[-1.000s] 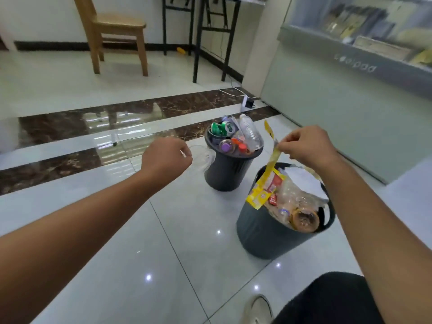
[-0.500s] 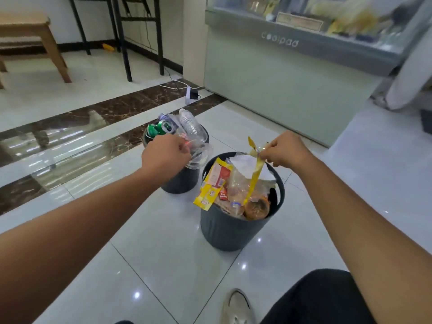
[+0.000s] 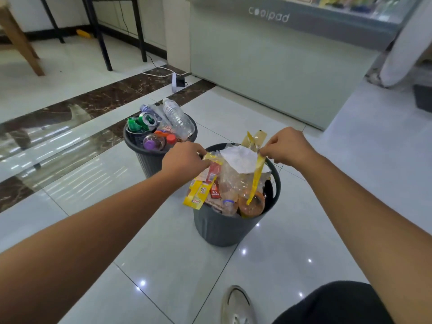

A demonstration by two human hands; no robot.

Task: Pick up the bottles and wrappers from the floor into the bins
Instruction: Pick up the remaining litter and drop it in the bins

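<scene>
Both hands now sit lower and closer over the near bin [image 3: 222, 230] than half a second ago. Left hand [image 3: 184, 160] has crossed from in front of the far bin [image 3: 149, 162] to the near bin's left rim, and the clear plastic it carried no longer shows in it. Yellow strip wrapper [image 3: 256, 181]: top end pinched between thumb and fingers of right hand [image 3: 287, 146], hanging straight down, lower end already inside the bin against an amber-tinted clear container [image 3: 251, 204]. Left hand's fingers are curled at the upper edge of a yellow snack wrapper [image 3: 198, 192] that droops over the rim; seen from the back, so cannot tell whether it pinches or only pushes. Near bin is heaped above its rim with crumpled clear plastic [image 3: 231, 181], white paper [image 3: 243, 160] on top. Far bin, just behind and to the left, holds a clear water bottle [image 3: 178, 119], green can [image 3: 147, 119] and purple-capped bottle [image 3: 152, 142]. Judgement: deposit step, wrappers going into the wrapper bin; late in the task, given how full both bins are. Next move calls for the right hand to release the strip over the heap, then probably a tuck or press, since the pile looks loose and the overhanging wrapper could slide out onto the floor [image 3: 163, 265]. Shoe [image 3: 236, 305] at bottom edge; coolpad display counter [image 3: 268, 66] behind.
</scene>
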